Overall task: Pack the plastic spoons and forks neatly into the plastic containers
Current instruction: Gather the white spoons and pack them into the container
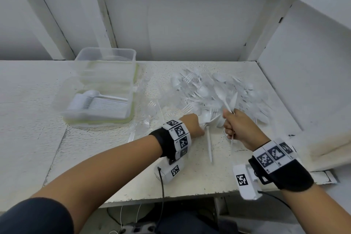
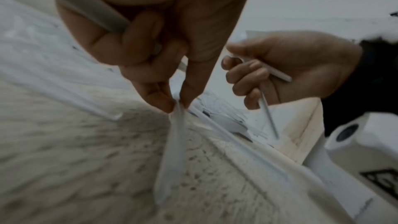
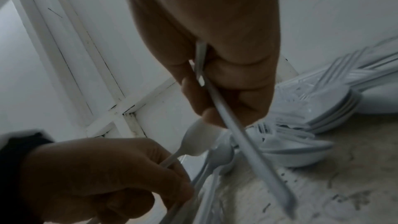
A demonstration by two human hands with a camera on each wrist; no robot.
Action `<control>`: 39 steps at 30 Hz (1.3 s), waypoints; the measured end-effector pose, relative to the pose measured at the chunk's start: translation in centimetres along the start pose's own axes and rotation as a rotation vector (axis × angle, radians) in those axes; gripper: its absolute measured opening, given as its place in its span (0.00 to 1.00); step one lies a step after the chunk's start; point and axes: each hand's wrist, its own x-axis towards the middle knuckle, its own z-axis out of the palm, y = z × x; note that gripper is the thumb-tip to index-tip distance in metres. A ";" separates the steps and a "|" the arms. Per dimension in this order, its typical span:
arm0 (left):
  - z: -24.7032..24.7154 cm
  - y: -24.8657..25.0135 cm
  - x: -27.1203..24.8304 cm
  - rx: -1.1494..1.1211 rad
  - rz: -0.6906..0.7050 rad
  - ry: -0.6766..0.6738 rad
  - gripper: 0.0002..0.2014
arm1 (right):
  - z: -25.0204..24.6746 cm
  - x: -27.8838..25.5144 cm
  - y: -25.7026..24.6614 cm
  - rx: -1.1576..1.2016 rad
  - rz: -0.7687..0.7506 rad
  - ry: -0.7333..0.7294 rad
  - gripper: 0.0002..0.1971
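left hand (image 1: pixel 191 124) grasps one white spoon (image 1: pixel 208 129) near its neck; right hand (image 1: pixel 236 127) grasps two spoons (image 1: pixel 227 99) by their handles. risk: the thin handles may twist and slip, or the raised bowls snag the loose pile (image 1: pixel 218 89). counts: one open container (image 1: pixel 95 106) holding a nested spoon row, one stack of containers (image 1: pixel 106 62) behind; pile too tangled to count.

Both forearms are reaching toward twelve o'clock, the left hand (image 1: pixel 191 124) curling its fingers at eleven o'clock of the right hand (image 1: pixel 237 129), which is closing in a fist.
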 end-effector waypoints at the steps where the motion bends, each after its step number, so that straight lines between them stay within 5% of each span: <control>1: -0.2 -0.3 -0.1 -0.032 -0.008 -0.017 0.15 | 0.0 0.0 0.1 -0.003 -0.006 -0.011 0.10; 8: -2.9 -2.2 -2.2 -0.300 -0.013 -0.055 0.09 | 0.0 0.6 0.8 -0.093 -0.030 0.065 0.08; 14: -5.1 -3.8 -3.9 -0.310 -0.003 -0.026 0.04 | 1.0 0.4 2.4 -0.547 -0.093 0.041 0.14; 20: -5.3 -4.9 -4.5 -0.428 -0.052 -0.015 0.05 | 2.7 0.6 3.3 -0.741 -0.066 -0.042 0.16; 27: -4.2 -4.7 -4.4 -0.491 -0.055 0.089 0.09 | 2.0 -0.1 1.8 -0.710 -0.154 0.020 0.13; 34: -1.4 -3.2 -3.2 -0.295 0.002 0.071 0.17 | 0.5 -0.8 0.0 -0.661 -0.250 0.136 0.08; 39: 0.8 -1.4 -2.1 -0.073 0.036 -0.001 0.18 | -0.1 -0.9 0.3 -0.390 -0.297 0.139 0.07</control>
